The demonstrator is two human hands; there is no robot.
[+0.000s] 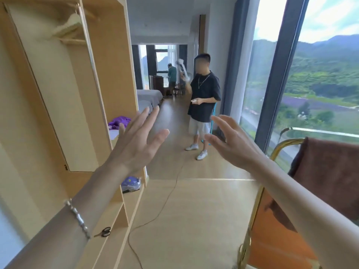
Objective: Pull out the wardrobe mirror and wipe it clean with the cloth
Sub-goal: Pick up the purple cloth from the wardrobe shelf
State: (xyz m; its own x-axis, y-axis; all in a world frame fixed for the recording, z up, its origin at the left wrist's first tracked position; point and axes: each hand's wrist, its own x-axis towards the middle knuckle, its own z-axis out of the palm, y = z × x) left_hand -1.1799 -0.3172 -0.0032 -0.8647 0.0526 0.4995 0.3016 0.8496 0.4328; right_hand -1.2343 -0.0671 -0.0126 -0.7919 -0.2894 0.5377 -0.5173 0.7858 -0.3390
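The wardrobe (108, 61) of light wood fills the left side. A tall narrow mirror (58, 90) sits flush inside it, reflecting a hanger and pale wall. A dark brown cloth (328, 175) hangs over the brass-framed chair at the right. My left hand (136, 140) is raised in front of the wardrobe's edge, fingers spread, holding nothing. My right hand (231, 144) is raised beside it, palm inward, fingers apart and empty, left of the cloth.
A person in a dark T-shirt (204, 100) stands ahead on the wood floor. A cable (167, 200) runs across the floor. Scissors (104, 232), a purple garment (118, 122) and a shoe (131, 184) lie on wardrobe shelves. The orange chair (275, 235) stands at right by the window.
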